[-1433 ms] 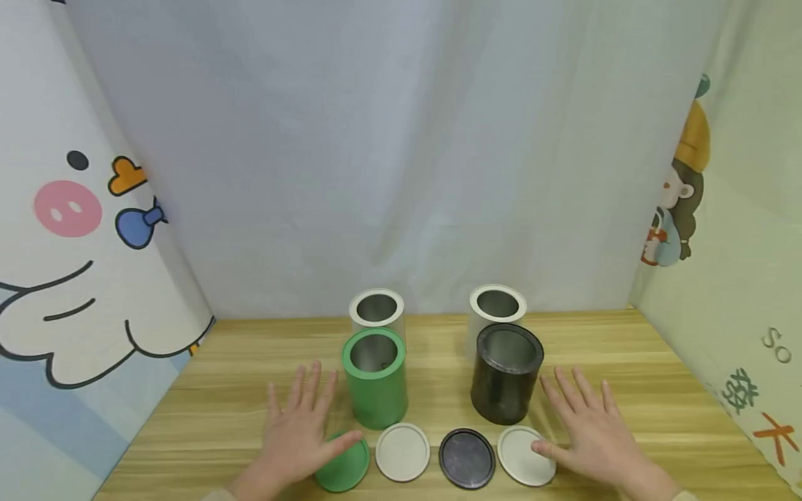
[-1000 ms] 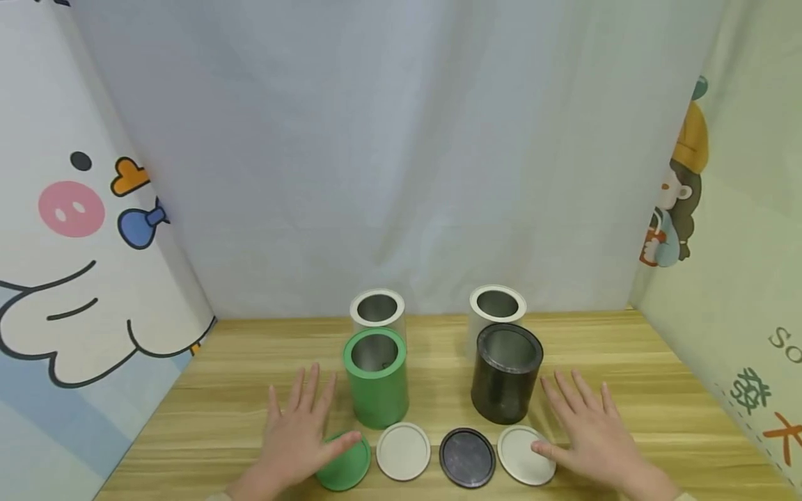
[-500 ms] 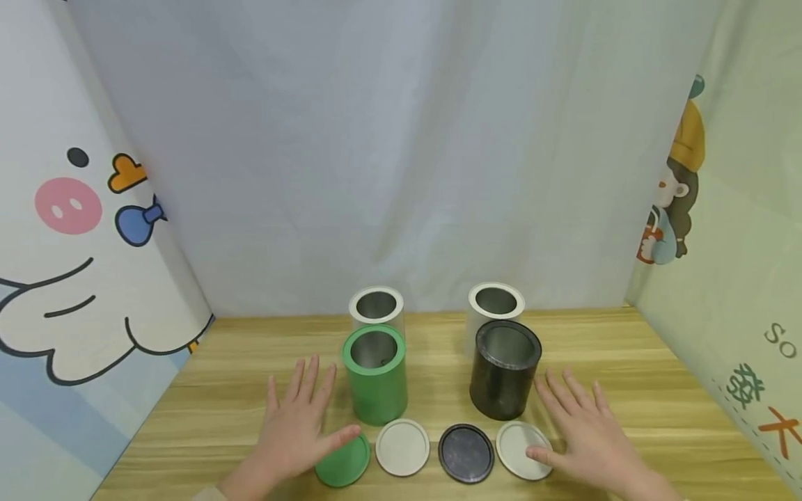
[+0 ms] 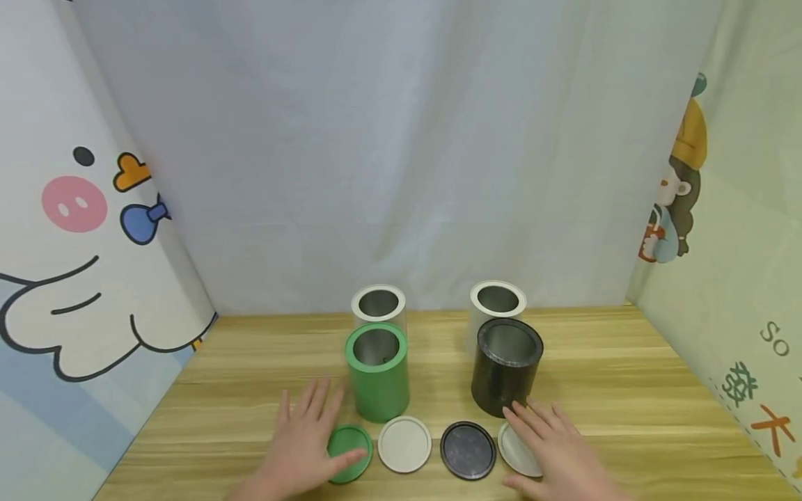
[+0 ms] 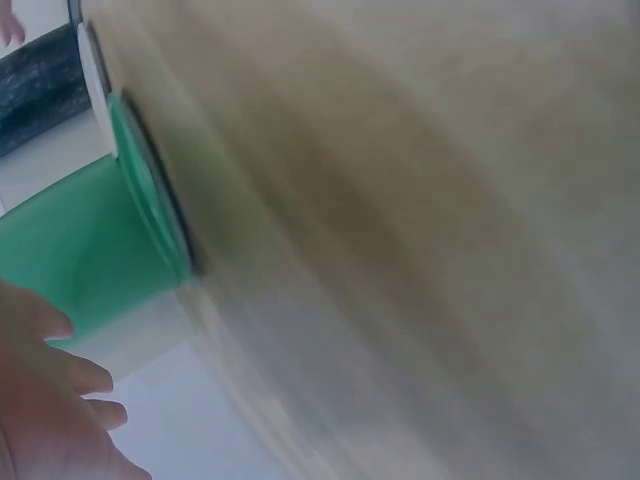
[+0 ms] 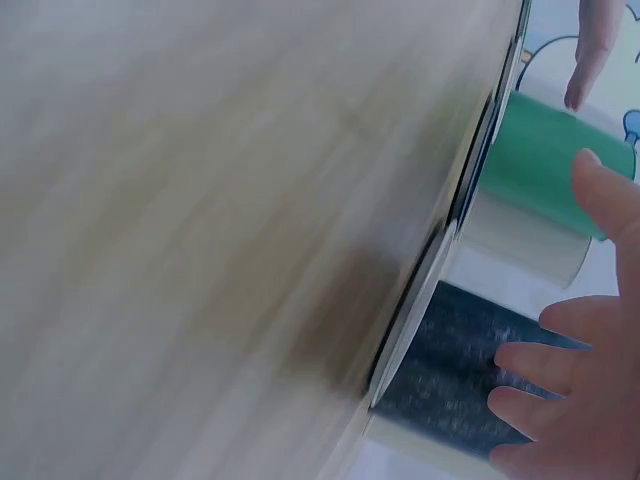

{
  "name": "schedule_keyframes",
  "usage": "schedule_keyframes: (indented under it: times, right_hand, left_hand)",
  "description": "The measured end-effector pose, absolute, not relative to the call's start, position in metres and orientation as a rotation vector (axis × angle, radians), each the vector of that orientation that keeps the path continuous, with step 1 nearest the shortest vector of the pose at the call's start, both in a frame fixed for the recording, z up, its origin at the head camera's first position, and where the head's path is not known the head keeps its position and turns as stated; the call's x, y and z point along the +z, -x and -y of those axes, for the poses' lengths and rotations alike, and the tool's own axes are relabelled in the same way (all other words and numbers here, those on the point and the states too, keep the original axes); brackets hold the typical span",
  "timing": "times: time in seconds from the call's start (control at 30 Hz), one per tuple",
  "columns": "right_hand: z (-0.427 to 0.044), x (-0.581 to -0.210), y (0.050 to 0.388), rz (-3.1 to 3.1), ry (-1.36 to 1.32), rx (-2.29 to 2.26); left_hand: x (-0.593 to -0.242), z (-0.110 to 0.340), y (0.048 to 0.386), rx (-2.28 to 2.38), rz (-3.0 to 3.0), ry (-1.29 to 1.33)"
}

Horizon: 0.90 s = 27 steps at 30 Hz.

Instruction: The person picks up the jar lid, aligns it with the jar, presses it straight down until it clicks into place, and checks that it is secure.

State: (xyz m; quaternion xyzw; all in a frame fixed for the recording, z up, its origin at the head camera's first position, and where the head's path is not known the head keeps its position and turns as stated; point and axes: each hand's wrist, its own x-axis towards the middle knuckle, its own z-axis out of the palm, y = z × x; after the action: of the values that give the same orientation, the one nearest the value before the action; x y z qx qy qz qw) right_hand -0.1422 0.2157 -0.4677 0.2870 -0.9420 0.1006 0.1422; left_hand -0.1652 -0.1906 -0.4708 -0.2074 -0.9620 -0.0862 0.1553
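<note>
My left hand (image 4: 302, 445) is spread beside the green lid (image 4: 349, 454), its thumb over the lid's lower edge. The right hand (image 4: 560, 452), fingers extended and holding nothing, partly covers the right white lid (image 4: 517, 451) in the head view. Between them lie another white lid (image 4: 404, 444) and a black lid (image 4: 468, 450). Behind the lids stand a green can (image 4: 379, 386) and a black can (image 4: 504, 379), both with open tops. The right wrist view shows the right hand (image 6: 580, 390) in front of the black can (image 6: 450, 350). Whether either hand touches a lid, I cannot tell.
Two white cans, left (image 4: 379, 306) and right (image 4: 497, 303), stand behind the green and black ones, partly hidden by them. A grey curtain (image 4: 401, 153) hangs at the wooden table's (image 4: 250, 362) far edge. Printed cloths flank it on both sides.
The right hand has moved left, from beside the white lid to partly over it. My left hand has shifted slightly right and nearer the table's front. The cans and lids keep their arrangement.
</note>
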Motion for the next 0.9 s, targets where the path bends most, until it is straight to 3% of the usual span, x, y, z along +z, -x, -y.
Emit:
schedule_keyframes:
  times: [0.9]
  right_hand:
    - [-0.097, -0.470, 0.170, 2.556, -1.235, 0.569]
  left_hand:
    - [-0.475, 0.203, 0.159, -0.417, 2.662, 0.684]
